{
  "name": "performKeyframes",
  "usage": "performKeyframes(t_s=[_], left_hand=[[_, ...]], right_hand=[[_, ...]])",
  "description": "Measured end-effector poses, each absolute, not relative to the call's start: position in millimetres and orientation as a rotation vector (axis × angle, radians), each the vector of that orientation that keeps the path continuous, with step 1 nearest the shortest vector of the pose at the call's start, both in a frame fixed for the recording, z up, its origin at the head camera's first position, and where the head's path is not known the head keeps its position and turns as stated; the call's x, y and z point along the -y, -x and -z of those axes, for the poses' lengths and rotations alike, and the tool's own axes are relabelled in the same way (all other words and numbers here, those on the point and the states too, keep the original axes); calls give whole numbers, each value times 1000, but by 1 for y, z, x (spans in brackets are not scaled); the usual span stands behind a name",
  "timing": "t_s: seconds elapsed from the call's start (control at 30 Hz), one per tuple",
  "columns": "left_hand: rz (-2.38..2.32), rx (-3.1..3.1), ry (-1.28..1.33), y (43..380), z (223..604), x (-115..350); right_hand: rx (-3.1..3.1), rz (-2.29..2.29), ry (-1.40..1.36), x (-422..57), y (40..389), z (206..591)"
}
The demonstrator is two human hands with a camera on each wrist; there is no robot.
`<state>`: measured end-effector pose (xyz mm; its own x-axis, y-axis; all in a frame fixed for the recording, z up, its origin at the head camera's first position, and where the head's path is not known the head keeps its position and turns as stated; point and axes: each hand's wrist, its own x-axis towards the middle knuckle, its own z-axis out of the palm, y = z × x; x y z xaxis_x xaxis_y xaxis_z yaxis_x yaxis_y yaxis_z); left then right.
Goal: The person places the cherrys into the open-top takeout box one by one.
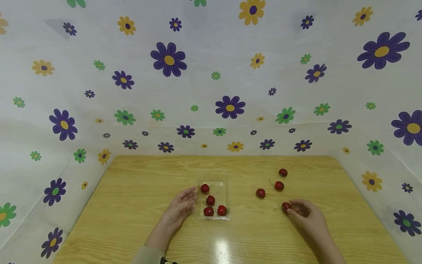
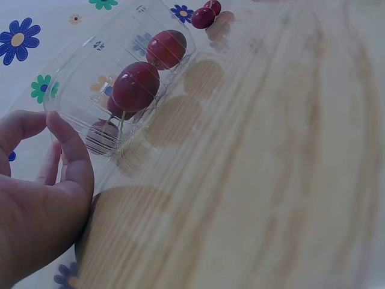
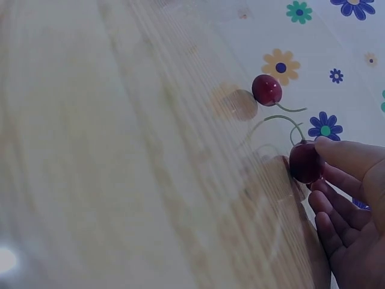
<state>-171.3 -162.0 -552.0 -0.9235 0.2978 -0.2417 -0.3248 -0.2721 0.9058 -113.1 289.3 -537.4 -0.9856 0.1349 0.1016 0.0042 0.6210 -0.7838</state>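
Note:
A clear plastic box (image 1: 228, 196) stands on the table with several red cherries (image 1: 210, 200) inside, some with thin stems. My left hand (image 1: 180, 208) is at the box's left side, its fingertips at the wall; the left wrist view has the thumb tip (image 2: 55, 120) by the box's edge. On the right, my right hand (image 1: 308, 216) pinches a dark red cherry (image 1: 286, 207) between thumb and fingers, close to the tabletop. The stem of this cherry (image 3: 306, 162) points away from the palm in the right wrist view. Behind the held cherry lie three loose ones, the nearest cherry (image 1: 261, 193) being leftmost.
The wood-grain table (image 1: 132, 190) has a glossy top with a bright reflection near its front. Behind it and on both sides hangs a white sheet (image 1: 197, 84) printed with flowers. Farther back on the right lie a second cherry (image 1: 279, 186) and a third cherry (image 1: 283, 172).

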Motion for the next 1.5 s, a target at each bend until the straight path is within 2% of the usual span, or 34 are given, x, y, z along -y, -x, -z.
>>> performKeyframes(t_s=[1.5], left_hand=[[-2241, -1617, 41, 172, 554, 161]], right_hand=[[2754, -1315, 93, -281, 116, 529]])
